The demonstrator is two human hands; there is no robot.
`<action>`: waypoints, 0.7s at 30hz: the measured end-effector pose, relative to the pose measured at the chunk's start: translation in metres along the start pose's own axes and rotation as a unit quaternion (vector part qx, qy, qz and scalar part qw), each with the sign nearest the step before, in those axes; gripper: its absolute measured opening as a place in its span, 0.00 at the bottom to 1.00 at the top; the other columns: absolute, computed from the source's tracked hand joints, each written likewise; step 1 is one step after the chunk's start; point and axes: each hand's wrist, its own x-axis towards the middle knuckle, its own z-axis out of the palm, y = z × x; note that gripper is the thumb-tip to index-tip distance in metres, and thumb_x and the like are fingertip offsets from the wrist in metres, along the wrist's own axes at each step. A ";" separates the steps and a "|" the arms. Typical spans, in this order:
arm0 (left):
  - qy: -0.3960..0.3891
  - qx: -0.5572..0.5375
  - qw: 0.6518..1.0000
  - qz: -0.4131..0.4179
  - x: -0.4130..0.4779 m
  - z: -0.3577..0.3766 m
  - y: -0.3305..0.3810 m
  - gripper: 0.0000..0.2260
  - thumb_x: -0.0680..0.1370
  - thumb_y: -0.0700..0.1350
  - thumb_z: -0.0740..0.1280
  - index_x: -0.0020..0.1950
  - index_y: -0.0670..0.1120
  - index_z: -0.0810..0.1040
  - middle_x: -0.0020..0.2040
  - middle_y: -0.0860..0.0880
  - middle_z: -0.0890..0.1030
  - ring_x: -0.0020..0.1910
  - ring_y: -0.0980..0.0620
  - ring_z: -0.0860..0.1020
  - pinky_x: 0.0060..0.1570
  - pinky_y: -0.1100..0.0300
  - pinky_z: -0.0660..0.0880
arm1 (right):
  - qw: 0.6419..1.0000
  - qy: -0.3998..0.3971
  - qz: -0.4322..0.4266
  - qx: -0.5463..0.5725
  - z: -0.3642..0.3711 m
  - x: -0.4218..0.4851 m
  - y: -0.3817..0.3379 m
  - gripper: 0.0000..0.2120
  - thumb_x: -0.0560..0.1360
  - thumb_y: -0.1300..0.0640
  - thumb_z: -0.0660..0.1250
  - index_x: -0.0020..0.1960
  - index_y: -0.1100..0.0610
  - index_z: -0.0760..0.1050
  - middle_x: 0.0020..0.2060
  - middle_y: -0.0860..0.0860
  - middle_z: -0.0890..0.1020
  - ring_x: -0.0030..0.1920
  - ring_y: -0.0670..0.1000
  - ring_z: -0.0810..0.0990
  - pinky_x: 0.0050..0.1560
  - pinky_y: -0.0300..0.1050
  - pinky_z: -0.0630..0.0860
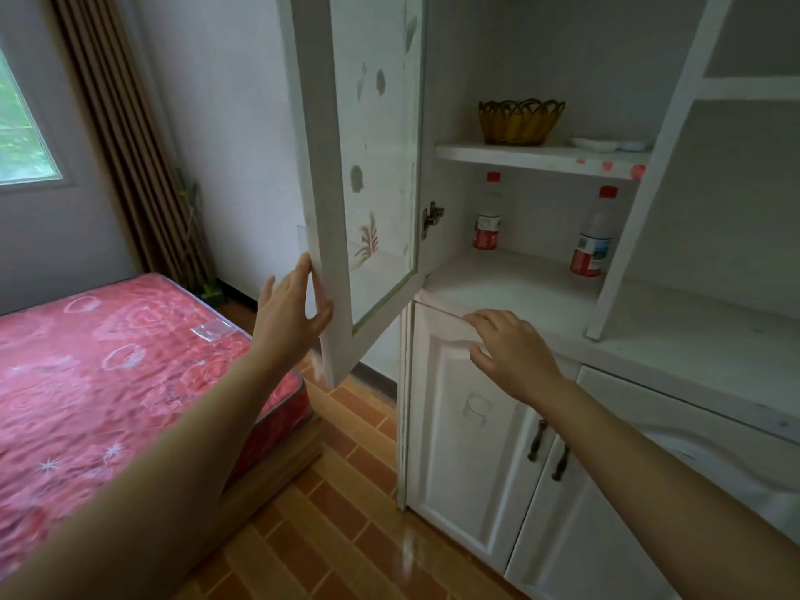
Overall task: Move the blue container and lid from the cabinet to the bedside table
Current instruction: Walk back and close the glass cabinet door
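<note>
No blue container or lid shows in this view. The white cabinet (511,296) stands in front of me with its upper glass door (372,166) swung wide open to the left. My left hand (290,316) has its fingers spread around the door's lower outer edge, thumb on the near side. My right hand (511,352) hovers palm down at the front edge of the cabinet's counter ledge, fingers loosely curled and holding nothing. Inside are a woven basket (519,121) and white dishes (606,145) on the upper shelf.
Two red-capped bottles (487,218) (593,240) stand on the lower shelf. Closed lower doors with dark handles (547,452) sit below. A bed with a red patterned mattress (108,383) lies to the left, with brown curtains (130,145) and a window behind it. The floor is orange tile.
</note>
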 end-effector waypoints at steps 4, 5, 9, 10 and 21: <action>-0.017 0.018 0.999 0.037 -0.009 0.009 0.021 0.34 0.74 0.50 0.68 0.74 0.47 0.53 0.65 0.43 0.75 0.64 0.42 0.72 0.70 0.40 0.57 | 1.000 0.012 0.001 -0.004 -0.010 -0.012 0.012 0.20 0.75 0.57 0.61 0.66 0.59 0.67 0.63 0.57 0.75 0.63 0.57 0.72 0.62 0.52 0.69; -0.021 0.021 0.999 0.043 -0.011 0.012 0.028 0.35 0.74 0.51 0.67 0.75 0.47 0.51 0.66 0.44 0.74 0.66 0.43 0.70 0.71 0.42 0.55 | 1.000 0.015 0.004 -0.005 -0.012 -0.015 0.016 0.20 0.75 0.57 0.61 0.66 0.59 0.67 0.63 0.57 0.75 0.63 0.58 0.72 0.61 0.52 0.70; -0.024 0.017 0.998 0.055 -0.018 0.026 0.056 0.36 0.74 0.54 0.66 0.75 0.48 0.49 0.71 0.45 0.69 0.71 0.45 0.65 0.73 0.48 0.50 | 0.999 0.022 0.022 -0.008 -0.021 -0.030 0.034 0.19 0.75 0.57 0.61 0.66 0.59 0.67 0.62 0.57 0.76 0.62 0.58 0.73 0.60 0.53 0.70; -0.022 0.015 0.998 0.060 -0.019 0.030 0.062 0.36 0.74 0.55 0.65 0.75 0.48 0.49 0.71 0.45 0.69 0.71 0.45 0.65 0.73 0.48 0.49 | 0.999 0.023 0.026 -0.010 -0.024 -0.034 0.039 0.19 0.75 0.57 0.61 0.66 0.59 0.67 0.62 0.56 0.75 0.62 0.58 0.73 0.60 0.53 0.70; -0.017 0.002 0.995 0.100 -0.021 0.071 0.115 0.36 0.75 0.57 0.63 0.75 0.49 0.47 0.73 0.46 0.65 0.72 0.48 0.63 0.72 0.49 0.50 | 0.997 0.006 0.074 -0.029 -0.045 -0.071 0.082 0.21 0.77 0.56 0.58 0.68 0.58 0.63 0.66 0.56 0.72 0.65 0.57 0.69 0.63 0.53 0.67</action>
